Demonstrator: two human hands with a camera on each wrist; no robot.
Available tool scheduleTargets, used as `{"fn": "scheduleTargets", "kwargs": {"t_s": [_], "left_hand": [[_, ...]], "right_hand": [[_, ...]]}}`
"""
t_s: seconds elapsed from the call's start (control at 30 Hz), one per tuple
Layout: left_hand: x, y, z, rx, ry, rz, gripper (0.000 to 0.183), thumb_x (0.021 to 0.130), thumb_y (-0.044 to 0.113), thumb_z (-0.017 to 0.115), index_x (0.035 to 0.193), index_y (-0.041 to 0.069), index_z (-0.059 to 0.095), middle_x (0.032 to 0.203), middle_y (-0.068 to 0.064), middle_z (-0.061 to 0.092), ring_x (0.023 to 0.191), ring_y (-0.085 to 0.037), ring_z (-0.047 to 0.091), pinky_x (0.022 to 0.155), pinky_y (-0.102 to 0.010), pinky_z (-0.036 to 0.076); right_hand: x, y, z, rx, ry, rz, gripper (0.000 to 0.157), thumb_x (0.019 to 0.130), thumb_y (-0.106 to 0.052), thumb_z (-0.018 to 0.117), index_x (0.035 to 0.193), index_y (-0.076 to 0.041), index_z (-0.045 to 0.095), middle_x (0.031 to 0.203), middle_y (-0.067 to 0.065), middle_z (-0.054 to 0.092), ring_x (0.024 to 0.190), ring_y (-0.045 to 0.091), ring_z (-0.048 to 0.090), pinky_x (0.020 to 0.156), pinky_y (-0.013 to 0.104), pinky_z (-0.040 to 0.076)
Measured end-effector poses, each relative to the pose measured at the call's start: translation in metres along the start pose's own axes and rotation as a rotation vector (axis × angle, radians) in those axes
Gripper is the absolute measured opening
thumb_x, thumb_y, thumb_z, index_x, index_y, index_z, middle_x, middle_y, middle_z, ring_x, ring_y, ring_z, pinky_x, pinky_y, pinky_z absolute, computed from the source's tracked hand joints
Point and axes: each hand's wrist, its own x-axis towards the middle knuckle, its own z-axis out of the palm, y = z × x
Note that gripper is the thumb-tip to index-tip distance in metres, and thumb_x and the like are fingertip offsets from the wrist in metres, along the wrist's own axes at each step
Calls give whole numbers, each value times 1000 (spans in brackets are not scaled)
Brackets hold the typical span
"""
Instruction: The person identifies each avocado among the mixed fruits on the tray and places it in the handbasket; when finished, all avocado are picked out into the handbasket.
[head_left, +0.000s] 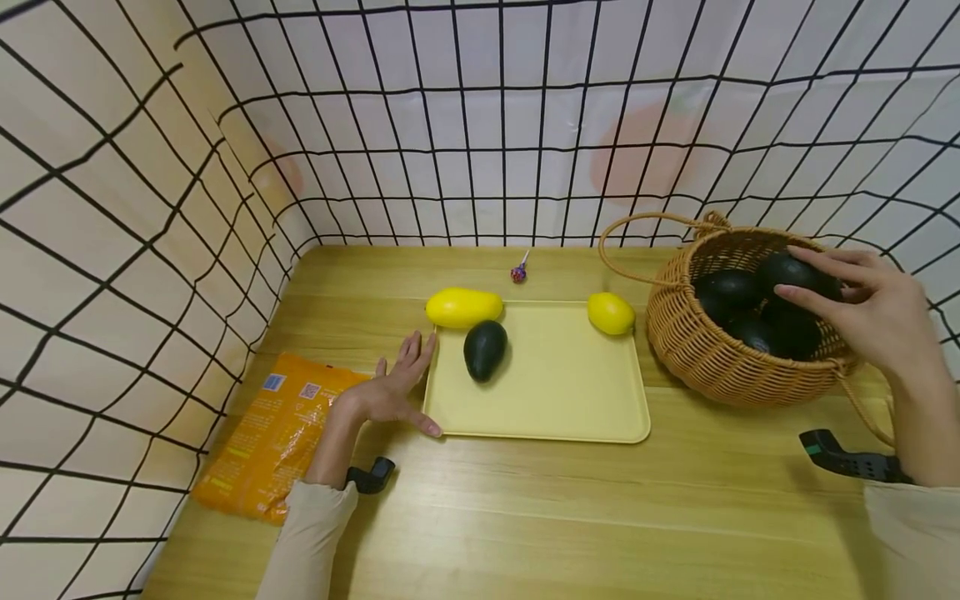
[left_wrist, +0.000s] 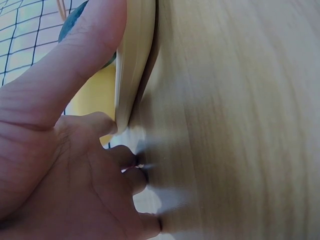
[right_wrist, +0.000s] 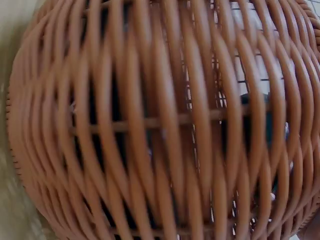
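My right hand (head_left: 877,308) grips a dark green avocado (head_left: 797,273) at the mouth of a wicker basket (head_left: 705,358), above several more avocados (head_left: 727,292) inside. Only the basket's woven wall (right_wrist: 165,110) fills the right wrist view; the hand is hidden there. My left hand (head_left: 386,396) spreads its fingers along the left edge of a pale yellow tray (head_left: 555,408), the thumb at its front corner. In the left wrist view the thumb (left_wrist: 75,65) lies beside the tray's rim (left_wrist: 137,50). One avocado (head_left: 485,350) sits on the tray's left part.
A yellow mango (head_left: 463,308) lies over the tray's back left corner, and a lemon (head_left: 611,313) at its back right. A wrapped lollipop (head_left: 519,272) lies behind the tray. An orange packet (head_left: 277,442) sits under the left forearm. Black wire grid (head_left: 502,150) encloses the wooden table.
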Motion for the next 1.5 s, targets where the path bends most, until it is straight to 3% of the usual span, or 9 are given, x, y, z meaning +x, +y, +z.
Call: {"fn": "scheduleTargets", "kwargs": {"t_s": [0.13,0.2,0.33,0.73,0.87,0.97,1.1,1.23,1.5], "left_hand": [[0,0,0,0,0,0,142,78,41,90,164,9,-18,166,-21,-34,156,-38,-30,120,-74,-15],[0,1,0,1,0,3,142,78,42,90,164,9,-18,166,-21,-34,157,-38,-30,121,-74,-15],[1,1,0,3,-1,6,142,78,42,90,164,10,-18,167,-21,-33,157,-38,-29,121,-73,-15],[0,-1,0,-9,-6,-6,141,78,41,90,164,10,-18,166,-19,-35,156,-36,-31,121,-73,-16],[0,-1,1,-10,-3,0,142,78,41,91,164,9,-17,166,-20,-34,156,-37,-30,120,-74,-15],[1,-1,1,-7,-1,1,142,77,41,91,164,9,-17,166,-21,-34,157,-38,-29,120,-74,-14],[1,-1,1,-6,4,2,142,77,42,91,164,9,-17,167,-21,-33,157,-38,-29,120,-74,-14],[0,0,1,-2,1,1,142,77,42,91,164,9,-18,167,-21,-34,157,-38,-29,121,-74,-14],[1,0,0,-1,3,-2,142,78,42,90,164,9,-18,167,-21,-33,157,-38,-28,121,-74,-13]], "right_hand": [[0,3,6,-13,-41,0,53,99,-32,71,148,-19,58,142,24,53,88,14,35,68,23,26],[0,3,8,-22,-49,-13,52,99,-31,71,148,-19,58,146,32,49,86,11,35,66,22,25],[-2,4,10,-55,-44,-38,51,99,-30,71,148,-19,59,141,33,51,80,11,32,62,22,24],[-1,2,12,-114,-113,-15,56,101,-36,68,152,-20,53,149,38,43,89,35,43,60,31,29],[-1,3,12,-59,-90,-22,53,103,-33,64,152,-16,53,148,37,43,107,48,46,72,45,38],[-1,3,12,-6,-76,-31,52,105,-30,61,153,-13,51,150,35,41,125,56,40,84,55,36],[-1,1,10,8,-89,-14,56,105,-32,60,157,-16,46,159,33,35,129,59,38,86,61,36],[-2,-8,6,14,-109,5,58,106,-35,58,160,-20,41,164,31,28,141,62,29,101,79,29],[-10,-59,16,158,-103,-178,57,101,-21,67,155,-23,50,157,24,40,146,52,33,116,77,22]]}}
